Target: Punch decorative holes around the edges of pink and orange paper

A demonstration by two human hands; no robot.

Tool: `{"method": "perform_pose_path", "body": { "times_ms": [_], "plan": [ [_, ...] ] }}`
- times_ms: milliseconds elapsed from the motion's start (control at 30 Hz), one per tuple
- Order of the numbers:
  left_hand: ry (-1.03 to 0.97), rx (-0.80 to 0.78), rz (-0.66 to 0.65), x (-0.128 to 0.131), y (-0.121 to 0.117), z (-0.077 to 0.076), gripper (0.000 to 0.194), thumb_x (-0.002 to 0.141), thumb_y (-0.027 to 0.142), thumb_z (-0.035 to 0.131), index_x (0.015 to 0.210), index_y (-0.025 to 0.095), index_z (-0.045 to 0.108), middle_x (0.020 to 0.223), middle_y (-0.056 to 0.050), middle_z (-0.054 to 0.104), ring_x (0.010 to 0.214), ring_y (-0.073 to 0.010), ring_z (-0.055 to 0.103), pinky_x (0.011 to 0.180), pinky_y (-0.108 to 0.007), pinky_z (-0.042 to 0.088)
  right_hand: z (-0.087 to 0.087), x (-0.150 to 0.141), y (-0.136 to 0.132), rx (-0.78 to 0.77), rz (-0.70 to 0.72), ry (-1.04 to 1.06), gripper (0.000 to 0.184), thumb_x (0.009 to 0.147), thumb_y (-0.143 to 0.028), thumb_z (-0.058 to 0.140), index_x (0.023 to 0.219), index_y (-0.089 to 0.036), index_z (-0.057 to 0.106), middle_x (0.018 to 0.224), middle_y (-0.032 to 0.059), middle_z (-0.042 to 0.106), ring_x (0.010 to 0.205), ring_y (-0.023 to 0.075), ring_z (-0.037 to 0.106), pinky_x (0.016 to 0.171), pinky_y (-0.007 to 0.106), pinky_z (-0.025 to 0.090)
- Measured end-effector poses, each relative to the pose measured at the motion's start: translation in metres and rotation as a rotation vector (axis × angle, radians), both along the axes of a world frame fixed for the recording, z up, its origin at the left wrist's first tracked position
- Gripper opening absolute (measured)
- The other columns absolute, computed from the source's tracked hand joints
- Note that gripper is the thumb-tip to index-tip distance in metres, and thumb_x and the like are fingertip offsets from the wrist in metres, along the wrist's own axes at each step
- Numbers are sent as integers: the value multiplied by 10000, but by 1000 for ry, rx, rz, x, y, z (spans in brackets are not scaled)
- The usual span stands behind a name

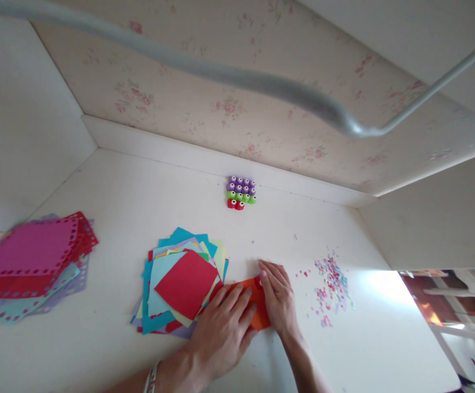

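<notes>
Lying at far left on the white table (114,191), a stack of hole-edged paper sheets (36,245): pink on top, red, light blue and lavender beneath; its left side is cut off by the picture edge. Left of centre, a loose pile of plain paper squares (186,284), red uppermost, many lower sheets showing only as corners. Its lower right is covered by the left hand (223,322), palm down, fingers slightly spread and resting on an orange paper sheet (262,308). White band (151,379) at that wrist, cropped below. The orange sheet lies on the table between the hands, near the pile; its left part is hidden, so overlap with the pile cannot be determined. Beyond, a cluster of mini craft punches (241,192) in purple, green and red rows; fine details too small to read. Right hand (278,297) at the sheet's right end, fingers held close together and bent over a small red object (257,281), mostly covered; cannot tell whether it is pinched. Further right, scattered confetti (331,289), individual shapes indistinct. Far right, blurred clutter (461,297), unidentified. Pale rod (229,73) across the top, out of focus, both ends out of view.
</notes>
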State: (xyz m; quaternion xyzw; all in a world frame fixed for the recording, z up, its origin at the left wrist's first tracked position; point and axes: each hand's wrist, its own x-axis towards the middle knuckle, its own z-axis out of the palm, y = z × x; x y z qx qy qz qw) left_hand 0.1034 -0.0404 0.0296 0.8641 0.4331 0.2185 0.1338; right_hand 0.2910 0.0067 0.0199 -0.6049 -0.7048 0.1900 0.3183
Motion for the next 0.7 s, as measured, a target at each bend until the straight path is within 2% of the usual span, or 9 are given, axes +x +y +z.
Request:
{"method": "perform_pose_path", "body": {
  "times_ms": [133,367,567,700],
  "plan": [
    [24,20,-27,-2,2,4,388,997,435,409,1258,225,606,1372,-47,591,1275,-260,488,1094,-450,273,-6,2,-2,-24,-14,-61,322,1001,-324,451,1223,-255,675,1300,58,643,1254,264,496,1076,524,395],
    [-4,31,1,2,-2,-7,408,986,457,439,1276,217,598,1381,-52,584,1297,-257,462,1116,-452,229,-7,-2,-4,-96,-53,-148,359,1015,-372,414,1286,-280,631,1346,12,618,1307,262,449,1151,579,262],
    [13,27,-29,-2,1,3,391,989,434,438,1264,220,614,1345,-67,611,1267,-253,492,1093,-447,268,2,-1,-1,-69,-44,-66,345,1011,-393,416,1149,-270,708,1271,31,666,1245,236,520,1103,498,377],
    [12,28,-31,-3,0,5,392,979,440,455,1270,230,612,1335,-66,617,1259,-261,500,1090,-459,275,6,5,2,-16,-137,-26,366,1007,-399,416,1059,-228,735,1209,79,684,1168,235,578,1046,456,440]
  ]
}}
